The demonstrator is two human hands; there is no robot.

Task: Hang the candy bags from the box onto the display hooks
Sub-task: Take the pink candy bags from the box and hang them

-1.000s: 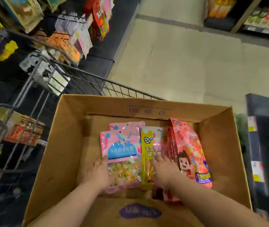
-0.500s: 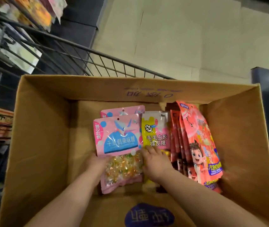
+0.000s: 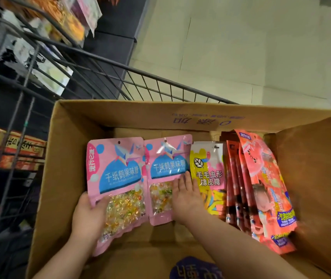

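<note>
Restocking under way: a person's left hand (image 3: 89,216) grips the lower corner of a pink candy bag (image 3: 116,178), thumb across the front and fingers behind, at the left of a cardboard box (image 3: 70,158) carried in a wire cart (image 3: 160,91); the right hand (image 3: 184,196) lies flat, fingers straight and grasping nothing, on a second pink bag (image 3: 164,172) just beside the first; a yellow bag (image 3: 209,178) and a row of red bags (image 3: 261,188) stand on edge toward the box's right wall.

The step in hand appears to be drawing one bag out of the box; the flat right hand is well placed to pin the neighbour so only one comes away. A corner grip on glossy film looks likely to slip, since the loose sweets weigh down the bottom; moving the hold up toward the top would probably steady it, provided the small hang hole (image 3: 118,142) is left uncovered for the hook. The display racks (image 3: 76,21) hang blurred at upper left beyond the cart; which hook is free cannot be told from here; the bag should go over upright, hole leading.
</note>
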